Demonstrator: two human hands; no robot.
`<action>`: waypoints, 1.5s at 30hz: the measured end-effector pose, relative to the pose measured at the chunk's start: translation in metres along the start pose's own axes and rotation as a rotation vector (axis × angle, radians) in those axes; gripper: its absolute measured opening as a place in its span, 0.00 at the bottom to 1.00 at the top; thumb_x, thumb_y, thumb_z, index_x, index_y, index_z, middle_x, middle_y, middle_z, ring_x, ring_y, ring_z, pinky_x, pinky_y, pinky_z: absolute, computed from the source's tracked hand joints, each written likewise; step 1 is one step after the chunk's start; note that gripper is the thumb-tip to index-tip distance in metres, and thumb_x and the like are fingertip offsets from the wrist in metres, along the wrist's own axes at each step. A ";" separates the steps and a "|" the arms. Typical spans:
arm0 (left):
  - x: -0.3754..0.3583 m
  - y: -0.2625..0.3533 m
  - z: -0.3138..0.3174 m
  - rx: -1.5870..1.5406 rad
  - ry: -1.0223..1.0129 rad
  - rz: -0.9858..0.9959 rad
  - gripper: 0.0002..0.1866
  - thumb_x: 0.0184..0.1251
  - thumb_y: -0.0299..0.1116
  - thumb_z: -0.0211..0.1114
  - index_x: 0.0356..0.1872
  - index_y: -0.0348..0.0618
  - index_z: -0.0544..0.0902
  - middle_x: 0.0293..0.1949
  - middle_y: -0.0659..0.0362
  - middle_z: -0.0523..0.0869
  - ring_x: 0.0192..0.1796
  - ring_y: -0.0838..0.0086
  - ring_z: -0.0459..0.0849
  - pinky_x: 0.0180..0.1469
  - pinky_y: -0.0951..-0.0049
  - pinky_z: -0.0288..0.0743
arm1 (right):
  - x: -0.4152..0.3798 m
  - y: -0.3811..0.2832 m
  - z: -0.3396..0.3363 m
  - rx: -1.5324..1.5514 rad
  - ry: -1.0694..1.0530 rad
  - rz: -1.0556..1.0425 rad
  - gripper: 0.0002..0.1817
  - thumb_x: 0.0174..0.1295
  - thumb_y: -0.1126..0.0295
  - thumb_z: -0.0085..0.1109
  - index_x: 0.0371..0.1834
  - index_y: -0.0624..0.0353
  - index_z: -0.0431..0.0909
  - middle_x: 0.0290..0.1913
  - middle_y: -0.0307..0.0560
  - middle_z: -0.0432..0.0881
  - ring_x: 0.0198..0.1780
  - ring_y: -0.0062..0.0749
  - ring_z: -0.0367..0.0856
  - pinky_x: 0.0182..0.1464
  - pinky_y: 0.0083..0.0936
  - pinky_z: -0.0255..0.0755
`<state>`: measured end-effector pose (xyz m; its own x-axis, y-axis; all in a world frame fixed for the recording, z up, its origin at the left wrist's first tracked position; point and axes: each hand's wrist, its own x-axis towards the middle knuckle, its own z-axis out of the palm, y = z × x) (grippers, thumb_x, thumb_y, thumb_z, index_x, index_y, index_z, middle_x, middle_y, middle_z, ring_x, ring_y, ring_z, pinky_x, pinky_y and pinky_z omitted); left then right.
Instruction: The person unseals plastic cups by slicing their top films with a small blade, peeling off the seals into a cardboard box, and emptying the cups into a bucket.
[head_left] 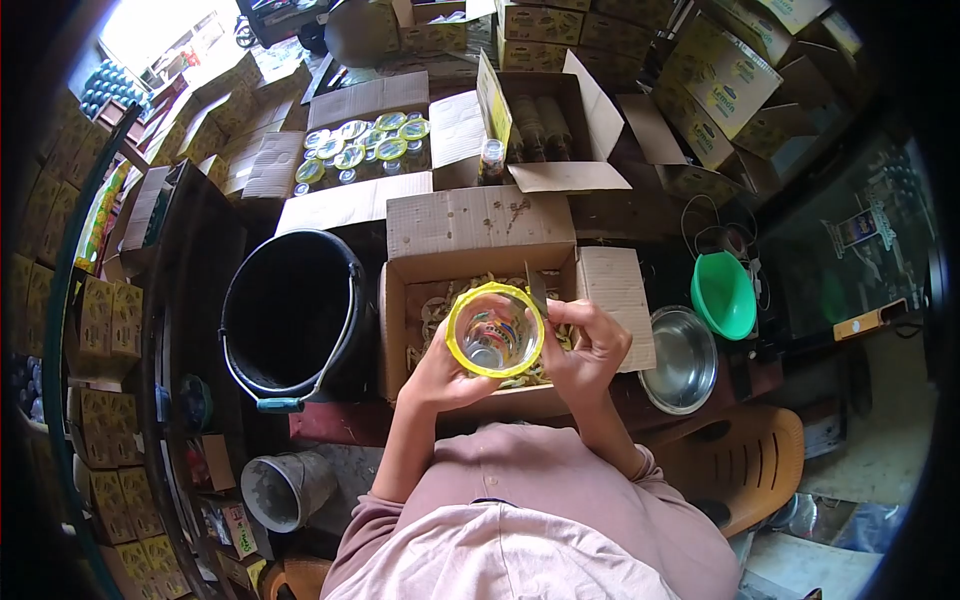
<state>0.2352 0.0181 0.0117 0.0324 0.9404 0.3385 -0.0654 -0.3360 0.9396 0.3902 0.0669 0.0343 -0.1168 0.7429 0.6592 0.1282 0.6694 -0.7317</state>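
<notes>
In the head view, my left hand (443, 371) is wrapped around the lower left side of a clear plastic cup (490, 338) with a bright yellow scalloped rim. The cup's mouth faces me, and coloured print shows through its wall. My right hand (590, 350) is closed on a knife (538, 290), whose narrow dark blade stands against the right side of the yellow rim. Below both hands is an open cardboard box (480, 225) with curled yellowish trimmings (425, 318) inside. The knife's handle is hidden in my fingers.
At left stands a black bucket (232, 315). A steel bowl (680, 385) and a green basin (722, 300) are at right. Behind, one box holds yellow-rimmed cups (350, 155); another holds stacked clear cups (540, 125), with a single printed cup (491, 160) beside it.
</notes>
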 end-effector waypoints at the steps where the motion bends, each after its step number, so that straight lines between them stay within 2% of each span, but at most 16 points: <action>1: 0.000 0.000 -0.001 0.004 -0.011 -0.006 0.33 0.40 0.29 0.65 0.54 0.37 0.67 0.47 0.56 0.72 0.50 0.74 0.72 0.52 0.74 0.69 | 0.000 -0.001 -0.001 0.004 -0.001 0.001 0.12 0.42 0.84 0.65 0.31 0.61 0.80 0.26 0.45 0.81 0.28 0.28 0.82 0.30 0.20 0.74; 3: -0.001 -0.003 -0.002 -0.043 -0.014 -0.018 0.34 0.40 0.30 0.64 0.55 0.38 0.66 0.49 0.56 0.71 0.51 0.74 0.72 0.53 0.74 0.68 | 0.000 -0.004 -0.001 0.014 -0.005 0.002 0.11 0.43 0.84 0.66 0.31 0.61 0.80 0.26 0.45 0.82 0.28 0.27 0.82 0.31 0.20 0.73; 6: -0.001 0.006 0.001 -0.133 0.027 -0.091 0.36 0.40 0.33 0.64 0.57 0.39 0.64 0.52 0.56 0.68 0.54 0.73 0.70 0.54 0.72 0.66 | -0.004 -0.005 0.000 0.022 0.031 -0.006 0.10 0.44 0.84 0.66 0.30 0.66 0.78 0.26 0.44 0.80 0.27 0.19 0.77 0.29 0.13 0.68; 8: -0.003 0.008 0.001 -0.208 0.061 -0.104 0.37 0.42 0.35 0.65 0.58 0.40 0.63 0.53 0.56 0.67 0.55 0.73 0.69 0.55 0.72 0.65 | -0.005 -0.009 0.000 0.004 0.049 0.009 0.09 0.44 0.84 0.66 0.30 0.65 0.78 0.26 0.44 0.80 0.27 0.19 0.77 0.29 0.14 0.68; 9: -0.006 0.004 0.001 -0.258 0.096 -0.108 0.38 0.44 0.40 0.66 0.58 0.40 0.62 0.53 0.56 0.68 0.55 0.72 0.69 0.55 0.71 0.65 | -0.005 -0.011 0.000 -0.005 0.058 0.018 0.09 0.45 0.84 0.66 0.30 0.65 0.78 0.26 0.44 0.80 0.27 0.19 0.77 0.29 0.14 0.69; 12: -0.007 0.005 0.002 -0.271 0.097 -0.096 0.39 0.45 0.43 0.67 0.59 0.40 0.62 0.53 0.56 0.67 0.55 0.72 0.69 0.55 0.71 0.66 | -0.006 -0.017 0.001 0.001 0.047 0.017 0.09 0.44 0.82 0.66 0.29 0.62 0.79 0.24 0.45 0.81 0.26 0.27 0.82 0.29 0.18 0.74; 18: -0.007 0.006 0.001 -0.218 0.064 -0.102 0.39 0.44 0.41 0.66 0.59 0.39 0.61 0.54 0.55 0.67 0.55 0.71 0.69 0.55 0.70 0.66 | -0.006 -0.020 0.003 -0.058 0.030 -0.097 0.10 0.44 0.83 0.66 0.30 0.62 0.79 0.24 0.46 0.80 0.25 0.28 0.80 0.26 0.19 0.73; 21: -0.009 0.010 0.002 -0.250 0.077 -0.129 0.38 0.43 0.37 0.66 0.59 0.38 0.62 0.54 0.55 0.68 0.55 0.71 0.69 0.55 0.71 0.66 | -0.006 -0.021 0.003 -0.112 0.033 -0.138 0.11 0.43 0.83 0.66 0.31 0.62 0.79 0.23 0.45 0.80 0.24 0.28 0.80 0.26 0.19 0.73; 27: -0.007 0.005 0.000 -0.155 -0.031 -0.075 0.38 0.42 0.31 0.67 0.59 0.38 0.62 0.53 0.56 0.69 0.56 0.72 0.70 0.57 0.72 0.66 | -0.004 -0.022 0.003 -0.154 0.046 -0.139 0.12 0.42 0.83 0.66 0.31 0.61 0.79 0.24 0.45 0.80 0.25 0.28 0.80 0.26 0.19 0.73; 31: -0.009 0.001 -0.004 -0.112 -0.067 -0.065 0.38 0.41 0.32 0.65 0.59 0.39 0.62 0.53 0.57 0.69 0.55 0.72 0.70 0.56 0.72 0.66 | -0.001 -0.019 -0.001 -0.015 -0.006 -0.078 0.12 0.42 0.83 0.66 0.31 0.61 0.79 0.25 0.46 0.81 0.26 0.28 0.81 0.27 0.19 0.73; 33: -0.011 0.000 -0.004 -0.196 -0.011 -0.096 0.38 0.41 0.33 0.65 0.59 0.39 0.62 0.53 0.57 0.69 0.54 0.73 0.70 0.55 0.72 0.66 | -0.003 -0.017 -0.001 0.018 0.000 -0.043 0.11 0.42 0.83 0.66 0.31 0.62 0.79 0.25 0.47 0.81 0.27 0.28 0.82 0.28 0.19 0.74; 35: -0.009 0.005 -0.003 -0.240 0.016 -0.093 0.37 0.43 0.34 0.63 0.59 0.40 0.61 0.52 0.57 0.69 0.53 0.73 0.70 0.53 0.73 0.66 | -0.006 -0.021 0.000 -0.009 0.002 -0.032 0.11 0.42 0.84 0.66 0.31 0.62 0.79 0.25 0.46 0.81 0.27 0.28 0.82 0.29 0.20 0.74; 40: -0.008 0.007 -0.001 -0.152 -0.093 -0.063 0.35 0.43 0.34 0.63 0.57 0.40 0.62 0.49 0.56 0.70 0.51 0.73 0.72 0.52 0.73 0.68 | -0.003 -0.025 -0.001 -0.066 0.003 -0.045 0.10 0.42 0.84 0.65 0.30 0.62 0.80 0.25 0.47 0.81 0.27 0.29 0.82 0.29 0.20 0.74; 45: -0.009 0.009 0.000 -0.244 -0.062 -0.149 0.37 0.39 0.39 0.65 0.56 0.38 0.63 0.47 0.54 0.71 0.51 0.71 0.72 0.51 0.72 0.69 | 0.000 -0.019 -0.003 0.067 -0.033 0.033 0.09 0.42 0.84 0.65 0.29 0.63 0.80 0.26 0.47 0.81 0.27 0.28 0.82 0.29 0.19 0.74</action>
<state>0.2340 0.0068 0.0173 0.1204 0.9709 0.2068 -0.2930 -0.1643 0.9419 0.3912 0.0544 0.0492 -0.1464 0.7635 0.6290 0.0666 0.6420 -0.7638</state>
